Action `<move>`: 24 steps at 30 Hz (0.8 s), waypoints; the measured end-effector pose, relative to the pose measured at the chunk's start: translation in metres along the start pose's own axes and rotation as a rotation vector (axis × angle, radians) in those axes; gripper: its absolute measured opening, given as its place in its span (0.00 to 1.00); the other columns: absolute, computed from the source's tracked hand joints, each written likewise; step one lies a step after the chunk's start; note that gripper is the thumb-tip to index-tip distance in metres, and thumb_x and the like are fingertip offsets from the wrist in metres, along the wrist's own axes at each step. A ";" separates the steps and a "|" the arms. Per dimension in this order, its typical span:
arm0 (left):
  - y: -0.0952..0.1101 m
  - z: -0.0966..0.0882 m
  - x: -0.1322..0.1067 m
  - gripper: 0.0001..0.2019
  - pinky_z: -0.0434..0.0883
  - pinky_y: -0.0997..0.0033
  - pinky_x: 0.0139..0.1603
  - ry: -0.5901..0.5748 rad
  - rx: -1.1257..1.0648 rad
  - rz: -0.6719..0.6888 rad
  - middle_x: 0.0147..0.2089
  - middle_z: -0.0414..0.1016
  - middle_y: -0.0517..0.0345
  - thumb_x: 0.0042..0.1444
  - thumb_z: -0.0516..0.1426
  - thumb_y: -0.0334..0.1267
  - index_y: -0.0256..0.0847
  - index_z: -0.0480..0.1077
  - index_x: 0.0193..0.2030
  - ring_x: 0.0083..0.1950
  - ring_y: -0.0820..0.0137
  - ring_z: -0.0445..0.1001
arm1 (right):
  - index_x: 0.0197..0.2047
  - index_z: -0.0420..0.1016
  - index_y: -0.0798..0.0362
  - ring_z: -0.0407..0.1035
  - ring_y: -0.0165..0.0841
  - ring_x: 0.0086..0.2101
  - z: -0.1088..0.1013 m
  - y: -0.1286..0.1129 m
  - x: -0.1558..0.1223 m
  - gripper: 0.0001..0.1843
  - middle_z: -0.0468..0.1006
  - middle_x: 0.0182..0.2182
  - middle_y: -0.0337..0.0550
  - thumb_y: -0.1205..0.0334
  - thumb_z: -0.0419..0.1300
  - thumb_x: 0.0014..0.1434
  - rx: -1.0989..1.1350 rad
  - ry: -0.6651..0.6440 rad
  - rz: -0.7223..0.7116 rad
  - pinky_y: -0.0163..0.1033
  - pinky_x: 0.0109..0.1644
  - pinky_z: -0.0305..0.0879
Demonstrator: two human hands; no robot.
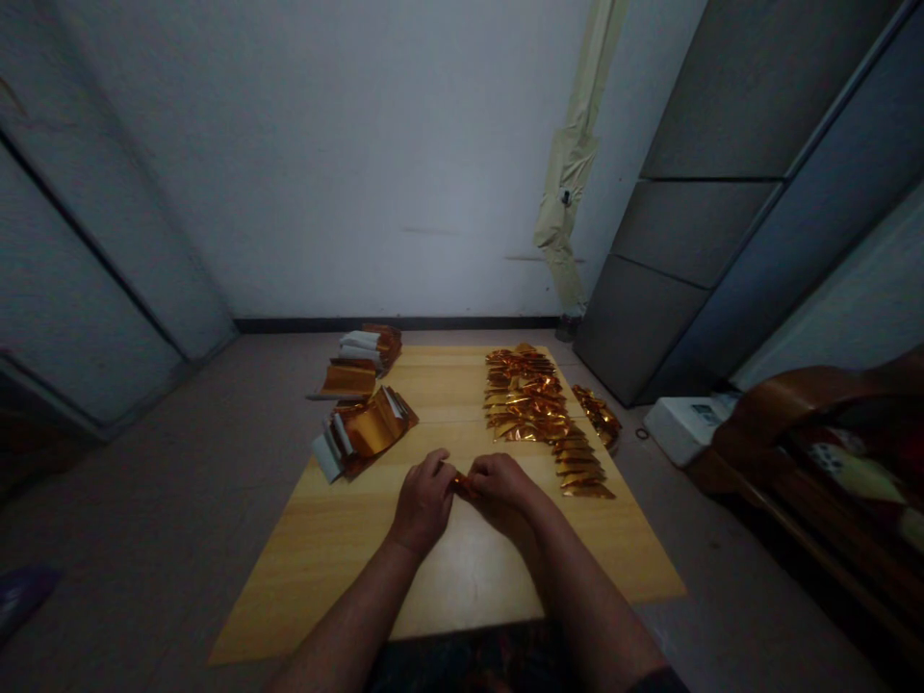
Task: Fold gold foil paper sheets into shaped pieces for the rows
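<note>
Between my two hands, low over the middle of the table, is a small piece of shiny gold foil paper. My left hand pinches its left end, the index finger slightly raised. On the other end the fingers of my right hand are closed. Most of the piece is hidden by my fingers. To the left lie stacks of gold foil paper sheets with white backs, bent and loosely fanned. Rows of folded gold foil pieces overlap on the right, with a shorter row nearer me.
The light wooden table stands before a pale wall. A container of gold foil pieces sits beyond its right edge. Further right are a grey refrigerator, a white box and a wooden bench. A purple object lies at far left.
</note>
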State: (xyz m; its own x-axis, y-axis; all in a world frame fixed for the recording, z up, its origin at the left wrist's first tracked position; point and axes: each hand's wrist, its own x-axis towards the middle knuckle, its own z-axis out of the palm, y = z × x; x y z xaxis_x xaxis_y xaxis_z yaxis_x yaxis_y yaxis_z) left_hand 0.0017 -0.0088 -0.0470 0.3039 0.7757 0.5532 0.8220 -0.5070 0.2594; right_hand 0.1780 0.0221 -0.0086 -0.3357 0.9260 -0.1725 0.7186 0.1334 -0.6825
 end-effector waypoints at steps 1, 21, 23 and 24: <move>0.000 0.000 0.000 0.06 0.70 0.62 0.45 0.011 0.013 0.016 0.51 0.72 0.47 0.57 0.54 0.28 0.40 0.71 0.36 0.47 0.62 0.73 | 0.31 0.80 0.55 0.68 0.29 0.30 0.000 -0.003 -0.001 0.08 0.79 0.28 0.41 0.65 0.58 0.53 -0.087 0.011 -0.004 0.32 0.31 0.54; 0.004 -0.009 0.000 0.06 0.65 0.56 0.48 0.097 0.020 -0.036 0.58 0.68 0.44 0.56 0.56 0.33 0.42 0.76 0.36 0.49 0.59 0.71 | 0.41 0.74 0.51 0.70 0.31 0.34 0.000 -0.035 -0.009 0.12 0.79 0.38 0.44 0.59 0.50 0.67 -0.419 0.088 0.057 0.35 0.34 0.49; 0.004 -0.008 0.000 0.07 0.66 0.57 0.48 0.087 0.001 -0.044 0.58 0.68 0.45 0.56 0.55 0.32 0.41 0.75 0.36 0.49 0.60 0.70 | 0.41 0.73 0.51 0.70 0.32 0.36 0.001 -0.033 -0.008 0.12 0.78 0.39 0.44 0.59 0.49 0.68 -0.428 0.094 0.065 0.35 0.34 0.50; 0.003 -0.007 0.000 0.07 0.66 0.57 0.48 0.087 -0.008 -0.050 0.58 0.68 0.45 0.56 0.55 0.32 0.41 0.75 0.36 0.49 0.60 0.70 | 0.41 0.73 0.51 0.71 0.32 0.36 0.002 -0.031 -0.008 0.12 0.78 0.39 0.44 0.59 0.49 0.68 -0.430 0.099 0.070 0.35 0.34 0.50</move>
State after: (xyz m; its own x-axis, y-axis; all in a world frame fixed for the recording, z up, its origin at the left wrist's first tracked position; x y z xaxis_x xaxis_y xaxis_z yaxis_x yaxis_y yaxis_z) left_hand 0.0011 -0.0130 -0.0402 0.2194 0.7642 0.6065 0.8309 -0.4721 0.2943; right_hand 0.1569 0.0096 0.0127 -0.2321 0.9646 -0.1252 0.9326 0.1841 -0.3103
